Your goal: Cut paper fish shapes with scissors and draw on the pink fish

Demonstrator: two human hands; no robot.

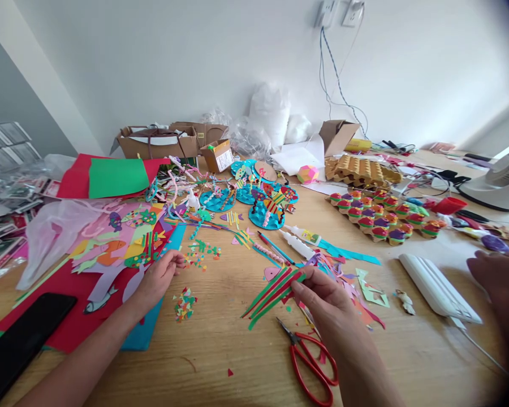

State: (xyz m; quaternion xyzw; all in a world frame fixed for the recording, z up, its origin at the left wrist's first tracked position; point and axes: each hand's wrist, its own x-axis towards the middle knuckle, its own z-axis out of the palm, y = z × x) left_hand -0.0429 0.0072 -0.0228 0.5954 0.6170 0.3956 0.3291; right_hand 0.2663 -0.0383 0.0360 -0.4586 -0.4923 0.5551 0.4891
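Note:
My right hand [322, 294] pinches a bunch of red and green paper strips [269, 297] between thumb and fingers, above the table. Under it lie red-handled scissors [307, 356], blades pointing away from me. My left hand [166, 274] rests at the edge of the blue paper, its fingers curled together beside small green and yellow paper bits [197, 259]; whether anything is between the fingertips is hidden. Closer to me is a heap of tiny coloured paper bits [185, 305]. A pink paper fish [272, 273] lies just beyond the strips.
Red paper [63, 316] with fish cutouts and a black phone [25, 345] are on the left. Blue decorated discs [266, 216] stand mid-table. Painted egg trays [379, 217], a white power bank [439, 288] and another person's blurred hand [498, 282] are at right.

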